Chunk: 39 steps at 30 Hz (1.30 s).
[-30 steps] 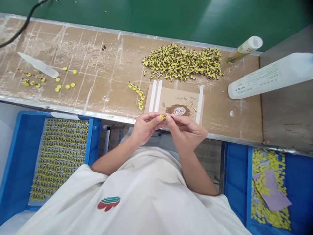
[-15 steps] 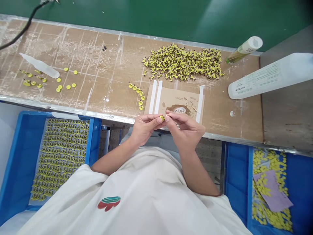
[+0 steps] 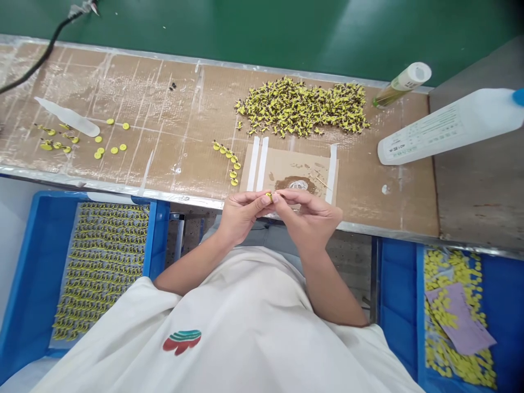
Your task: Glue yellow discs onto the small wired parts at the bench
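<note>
Both hands meet at the table's near edge. Between the fingertips of my left hand [image 3: 241, 214] and my right hand [image 3: 313, 217] is a small yellow-and-black figure [image 3: 269, 196], mostly covered by the fingers. Just beyond them lies a cardboard sheet [image 3: 282, 158] with white tape strips, a wet brown patch around a clear blob [image 3: 298, 185], and a thin stick [image 3: 323, 183]. Left of the sheet, several yellow discs with small figures on them [image 3: 228, 154] form a curved row. Behind it is a heap of yellow-and-dark figures [image 3: 303, 106].
A white bottle [image 3: 442, 128] and a clear tube [image 3: 403, 84] stand at the right. At left lie a white dropper bottle [image 3: 67, 115] and loose yellow discs [image 3: 114, 150]. Blue crates hold rows of figures [image 3: 106, 262] at left and yellow discs [image 3: 454, 338] at right.
The view has shifted slightly. My fingers have closed in further around the small figure, covering more of it; both hands stay together in the same place.
</note>
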Tool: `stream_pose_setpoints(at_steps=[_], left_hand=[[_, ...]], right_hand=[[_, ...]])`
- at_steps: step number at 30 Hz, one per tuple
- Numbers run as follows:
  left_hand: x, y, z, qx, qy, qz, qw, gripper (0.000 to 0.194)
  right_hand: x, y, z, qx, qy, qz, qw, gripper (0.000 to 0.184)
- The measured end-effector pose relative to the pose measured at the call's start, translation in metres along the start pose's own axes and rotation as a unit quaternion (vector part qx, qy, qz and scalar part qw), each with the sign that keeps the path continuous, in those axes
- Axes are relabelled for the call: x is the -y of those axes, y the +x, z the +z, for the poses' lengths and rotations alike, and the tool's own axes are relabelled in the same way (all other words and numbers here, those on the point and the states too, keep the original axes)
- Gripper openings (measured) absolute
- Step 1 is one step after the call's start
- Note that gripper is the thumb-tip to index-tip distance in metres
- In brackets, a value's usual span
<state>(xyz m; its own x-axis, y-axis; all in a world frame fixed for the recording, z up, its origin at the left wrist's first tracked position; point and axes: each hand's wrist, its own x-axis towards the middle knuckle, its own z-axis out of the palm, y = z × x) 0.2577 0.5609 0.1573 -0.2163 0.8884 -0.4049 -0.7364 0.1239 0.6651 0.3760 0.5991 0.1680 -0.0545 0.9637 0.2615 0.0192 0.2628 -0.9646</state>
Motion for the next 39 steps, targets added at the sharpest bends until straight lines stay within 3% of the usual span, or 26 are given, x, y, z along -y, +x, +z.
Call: stream_pose_setpoints(at_steps=[7,17,26,33,39], left_hand=[[0.002,0.0,0.0,-0.003,0.014,0.007,1.0,0.027],[-0.005,-0.012,0.014,0.022,0.075,0.039,0.996,0.025],[-0.006,-0.016,0.02,-0.012,0.09,0.06,0.994,0.032],[-0.007,-0.01,0.018,0.033,0.073,0.033,0.996,0.028],[-0.002,-0.01,0.02,-0.006,0.036,0.065,0.997,0.026]], right_hand=[[-0.004,0.0,0.0,-0.005,-0.009,-0.009,1.0,0.011],[-0.007,0.001,-0.002,-0.053,-0.048,-0.088,0.994,0.017],[0.001,0.004,-0.003,-0.055,-0.038,-0.043,0.997,0.01],[0.003,0.01,-0.005,-0.035,0.034,0.031,0.998,0.012],[0.002,0.011,-0.003,-0.039,0.04,0.034,0.998,0.014]])
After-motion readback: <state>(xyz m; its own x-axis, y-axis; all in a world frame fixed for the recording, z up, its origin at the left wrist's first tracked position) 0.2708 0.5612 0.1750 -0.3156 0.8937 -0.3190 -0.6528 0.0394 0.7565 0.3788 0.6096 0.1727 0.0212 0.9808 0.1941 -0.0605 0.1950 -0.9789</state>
